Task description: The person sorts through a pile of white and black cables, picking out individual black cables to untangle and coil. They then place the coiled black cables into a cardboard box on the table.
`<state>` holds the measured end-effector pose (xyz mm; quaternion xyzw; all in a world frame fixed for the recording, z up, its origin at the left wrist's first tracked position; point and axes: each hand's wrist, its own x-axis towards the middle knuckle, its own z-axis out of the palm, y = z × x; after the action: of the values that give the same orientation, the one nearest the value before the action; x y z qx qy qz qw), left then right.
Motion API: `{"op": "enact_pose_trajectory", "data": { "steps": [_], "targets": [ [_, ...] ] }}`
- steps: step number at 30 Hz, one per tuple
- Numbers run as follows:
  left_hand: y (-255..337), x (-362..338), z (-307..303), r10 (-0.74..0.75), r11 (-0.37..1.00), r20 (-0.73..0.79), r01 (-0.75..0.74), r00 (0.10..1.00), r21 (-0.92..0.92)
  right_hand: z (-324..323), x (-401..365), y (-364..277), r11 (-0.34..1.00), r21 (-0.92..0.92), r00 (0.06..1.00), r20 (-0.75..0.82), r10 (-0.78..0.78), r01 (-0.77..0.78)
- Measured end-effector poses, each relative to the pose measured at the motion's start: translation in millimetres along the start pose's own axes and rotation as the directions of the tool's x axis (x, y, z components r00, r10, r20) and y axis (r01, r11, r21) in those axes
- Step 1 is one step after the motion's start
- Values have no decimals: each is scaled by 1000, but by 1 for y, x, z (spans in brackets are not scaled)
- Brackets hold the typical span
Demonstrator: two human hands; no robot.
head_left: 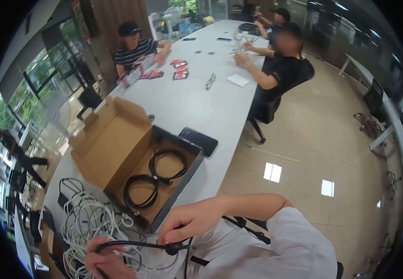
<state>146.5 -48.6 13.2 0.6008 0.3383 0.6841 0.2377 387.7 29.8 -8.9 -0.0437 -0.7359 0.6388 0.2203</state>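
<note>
A black cable [134, 243] stretches between my two hands, low in the view. My left hand [106, 261] is closed around one part of it, in front of the tangled white cables [87, 218]. With fingers pinched, my right hand [187, 222] grips the cable beside a dark lump [171, 249], which could be a plug or a bunched loop. Just beyond my hands stands an open cardboard box [111, 148], brown inside and dark outside. Inside it lie two coiled black cables, a nearer coil [141, 191] and a farther coil [168, 166].
A black phone-like slab [198, 141] lies behind the box on the long white table [211, 109]. Farther off are red packets [180, 73], a small coiled cord [210, 81] and white paper [238, 80]. Several people sit around the table; a black chair [299, 76] stands at right.
</note>
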Motion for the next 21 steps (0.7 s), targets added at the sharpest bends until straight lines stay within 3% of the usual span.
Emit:
{"op": "enact_pose_trajectory", "data": {
  "steps": [5, 8, 14, 21],
  "targets": [
    [-9, 9, -53, -2, 958, 198, 59, 980, -280, 2, 19, -8, 999, -30, 997, -70, -39, 37],
    [-5, 15, -59, 7, 945, 184, 54, 983, -322, 6, 42, -15, 990, -109, 989, -104, -104, 93],
    [8, 23, -73, 35, 973, -20, -39, 999, -228, 13, 91, -20, 944, -150, 918, -230, -324, 295],
    [12, 33, -90, 100, 995, -221, -94, 970, 36, 5, 132, -17, 902, -221, 789, -437, -432, 371]
  ]
}}
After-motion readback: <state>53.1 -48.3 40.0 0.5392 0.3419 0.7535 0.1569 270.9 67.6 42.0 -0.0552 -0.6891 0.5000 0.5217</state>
